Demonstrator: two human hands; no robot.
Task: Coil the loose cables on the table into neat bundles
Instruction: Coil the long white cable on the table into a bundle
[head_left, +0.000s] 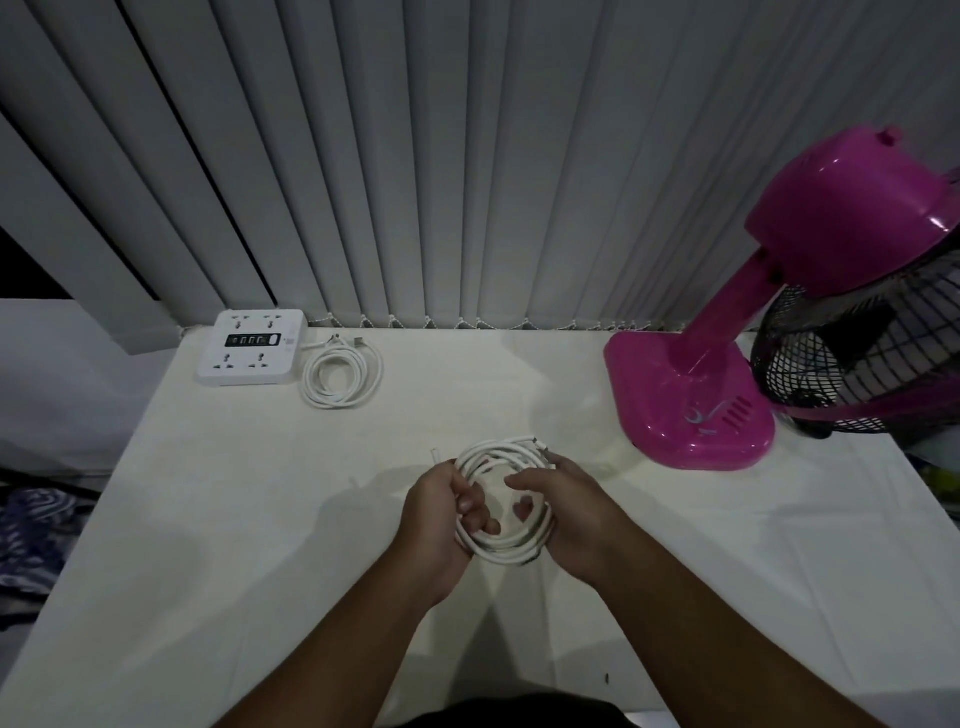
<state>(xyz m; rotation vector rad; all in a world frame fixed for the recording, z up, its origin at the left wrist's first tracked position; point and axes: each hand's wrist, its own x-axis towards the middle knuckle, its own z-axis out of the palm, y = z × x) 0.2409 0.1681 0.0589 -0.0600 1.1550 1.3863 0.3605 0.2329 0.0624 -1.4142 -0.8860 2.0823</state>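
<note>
A white cable coil (493, 452), wound into several round loops, is held just above the near middle of the tabletop (260, 519) by both hands. The left hand (436, 519) grips the coil's left side, its fingers (472, 506) curled in through the loop and clamped on the strands. The right hand (571, 519) holds the right side, thumb laid over the top of the loops and fingertips curled up from beneath, so its fingers are also closed around the cable. One short cable end (435, 456) sticks out at the far left of the coil, and a connector (537, 441) shows at its far right edge. Both forearms reach in from the near edge. Well apart from this, at the far left of the tabletop, a second coil (340, 374) of white cable lies flat, its plug ends pointing toward the far side. Just left of it, nearly touching, sits a white power strip (252, 345) with four sockets and a dark row of ports across its middle. On the far right stands a pink fan (691, 415), its neck leaning right toward a head with a black mesh guard (852, 364) that runs out of view. Grey vertical blinds (415, 156) hang along the far edge. Patterned fabric (31, 525) lies off the tabletop at the left.
</note>
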